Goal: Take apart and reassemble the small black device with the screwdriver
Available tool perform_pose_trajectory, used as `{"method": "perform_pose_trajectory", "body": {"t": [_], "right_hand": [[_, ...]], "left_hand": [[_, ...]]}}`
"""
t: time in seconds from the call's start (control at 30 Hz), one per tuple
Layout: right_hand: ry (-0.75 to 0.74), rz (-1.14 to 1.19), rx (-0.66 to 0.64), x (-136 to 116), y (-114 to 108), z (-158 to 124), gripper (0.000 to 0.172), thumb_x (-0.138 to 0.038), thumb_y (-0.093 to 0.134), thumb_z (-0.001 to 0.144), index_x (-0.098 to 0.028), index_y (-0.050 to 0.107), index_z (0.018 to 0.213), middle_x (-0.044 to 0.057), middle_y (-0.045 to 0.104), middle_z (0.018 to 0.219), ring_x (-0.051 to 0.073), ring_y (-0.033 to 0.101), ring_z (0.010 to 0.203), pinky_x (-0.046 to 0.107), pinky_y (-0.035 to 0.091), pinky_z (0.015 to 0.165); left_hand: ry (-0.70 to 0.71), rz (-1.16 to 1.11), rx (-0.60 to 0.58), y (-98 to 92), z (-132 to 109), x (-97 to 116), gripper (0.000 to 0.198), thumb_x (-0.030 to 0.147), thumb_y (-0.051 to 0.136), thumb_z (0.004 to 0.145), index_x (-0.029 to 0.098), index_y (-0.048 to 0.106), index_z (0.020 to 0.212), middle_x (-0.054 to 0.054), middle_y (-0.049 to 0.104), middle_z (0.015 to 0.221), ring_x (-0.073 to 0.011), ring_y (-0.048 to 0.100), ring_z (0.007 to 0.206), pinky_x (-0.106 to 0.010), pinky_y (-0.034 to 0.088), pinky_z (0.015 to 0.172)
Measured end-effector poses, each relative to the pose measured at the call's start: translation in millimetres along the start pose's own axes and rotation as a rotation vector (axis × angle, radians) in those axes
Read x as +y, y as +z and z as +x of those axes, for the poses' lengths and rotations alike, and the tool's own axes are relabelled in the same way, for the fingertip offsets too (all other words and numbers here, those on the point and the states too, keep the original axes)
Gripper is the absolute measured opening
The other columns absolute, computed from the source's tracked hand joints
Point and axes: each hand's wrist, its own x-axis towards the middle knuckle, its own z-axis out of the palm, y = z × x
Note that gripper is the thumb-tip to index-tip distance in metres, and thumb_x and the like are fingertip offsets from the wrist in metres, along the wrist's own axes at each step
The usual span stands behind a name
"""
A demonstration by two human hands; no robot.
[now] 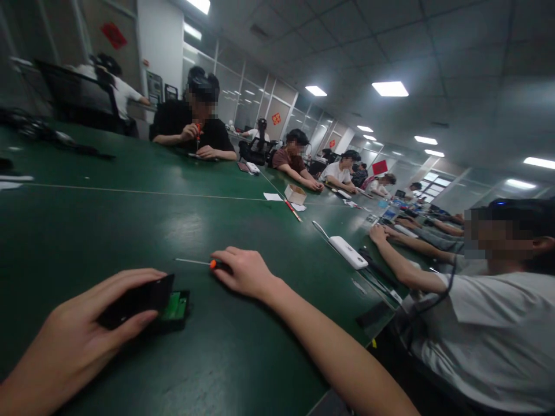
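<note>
My left hand (87, 323) grips a flat black plastic cover (139, 301) between thumb and fingers, holding it tilted. Just beyond and partly under that cover lies a small black case (185, 323) with a green circuit board (176, 305) inside; the left part of the case is hidden. On the tabletop to the right, my right hand (247, 270) has its fingers curled round the dark handle of a screwdriver (213, 264). An orange collar and a thin metal shaft show beyond the fingers, the shaft pointing left, above the case. Most of the handle is hidden by the hand.
The green table (143, 231) stretches far ahead. A white power bank (348, 252) with cables lies to the right, near a seated person in a white shirt (489, 323). Farther off are a small open box (295, 194) and papers. Dark cables (39, 130) lie far left. Several people sit around.
</note>
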Motion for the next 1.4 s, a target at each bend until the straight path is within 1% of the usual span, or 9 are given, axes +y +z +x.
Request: {"method": "perform_pose_trajectory", "body": {"t": [0.23,0.43,0.53,0.67,0.83,0.93,1.17,1.3,1.4], "right_hand": [[0.1,0.089,0.074,5,6,5,0.022,-0.034,0.055,0.094,-0.018,0.067,0.103,0.009,0.066,0.092,0.021,0.062,0.081,0.032,0.047,0.071],[-0.084,0.285,0.157,-21,4,0,0.037,-0.039,0.054,0.095,-0.017,0.058,0.124,0.014,0.061,0.119,0.026,0.055,0.108,0.043,0.046,0.094],[-0.156,0.527,0.139,-43,9,-7,0.071,-0.057,0.067,0.083,-0.019,0.044,0.138,0.014,0.056,0.133,0.027,0.052,0.122,0.045,0.041,0.105],[-0.004,0.659,0.03,-61,18,-9,0.095,-0.06,0.075,0.073,-0.019,0.031,0.147,0.014,0.048,0.143,0.027,0.046,0.131,0.044,0.038,0.11],[0.12,0.679,-0.018,-72,19,4,0.08,-0.054,0.075,0.076,-0.018,0.043,0.139,0.012,0.054,0.136,0.027,0.05,0.124,0.045,0.039,0.107],[0.1,0.694,0.0,-76,18,9,0.05,-0.049,0.065,0.086,-0.019,0.055,0.126,0.009,0.061,0.125,0.024,0.054,0.116,0.043,0.042,0.102],[0.039,0.719,0.013,-76,16,1,0.046,-0.042,0.077,0.077,-0.02,0.059,0.113,0.009,0.065,0.112,0.027,0.058,0.102,0.047,0.046,0.093],[0.288,1.322,-0.039,-76,8,1,0.045,-0.036,0.073,0.081,-0.024,0.051,0.119,0.004,0.064,0.096,0.021,0.066,0.082,0.04,0.054,0.078],[0.439,1.816,-0.047,-76,4,3,0.058,-0.036,0.077,0.077,-0.025,0.045,0.125,0.004,0.063,0.107,0.019,0.071,0.083,0.04,0.055,0.085]], "left_hand": [[-0.044,-0.13,-0.008,-13.7,10,17,0.035,0.048,0.067,0.081,0.021,0.069,0.104,-0.005,0.073,0.096,-0.022,0.069,0.084,-0.029,0.053,0.072],[0.106,-0.158,-0.047,-16.4,7,20,0.039,0.038,0.076,0.077,0.021,0.068,0.111,-0.007,0.072,0.102,-0.0218,0.066,0.093,-0.03,0.05,0.082],[0.043,-0.254,0.051,-17.0,5,20,0.039,0.045,0.075,0.077,0.021,0.07,0.108,-0.006,0.073,0.099,-0.0213,0.066,0.091,-0.029,0.049,0.081],[-0.282,-0.575,0.358,-15.1,12,15,0.048,0.063,0.058,0.084,0.019,0.069,0.1,-0.006,0.071,0.088,-0.0194,0.066,0.085,-0.027,0.05,0.08],[-0.614,-1.043,0.491,-12.2,26,7,0.055,0.07,0.051,0.084,0.017,0.063,0.091,-0.001,0.062,0.07,-0.0152,0.062,0.067,-0.023,0.05,0.064],[-0.673,-1.211,0.459,-12.2,29,9,0.054,0.069,0.053,0.082,0.017,0.061,0.091,0.0,0.06,0.068,-0.0138,0.06,0.064,-0.022,0.05,0.061],[-0.771,-1.488,0.329,-14.0,29,12,0.049,0.066,0.053,0.085,0.019,0.059,0.096,0.003,0.056,0.07,-0.0099,0.057,0.062,-0.021,0.051,0.062],[-0.793,-1.468,0.364,-18.8,32,10,0.047,0.065,0.045,0.09,0.022,0.061,0.103,0.002,0.061,0.077,-0.0114,0.062,0.065,-0.023,0.053,0.063],[-0.822,-1.474,0.371,-21.9,33,11,0.045,0.062,0.04,0.094,0.025,0.062,0.108,0.0,0.067,0.086,-0.0136,0.067,0.073,-0.027,0.056,0.069]]}}
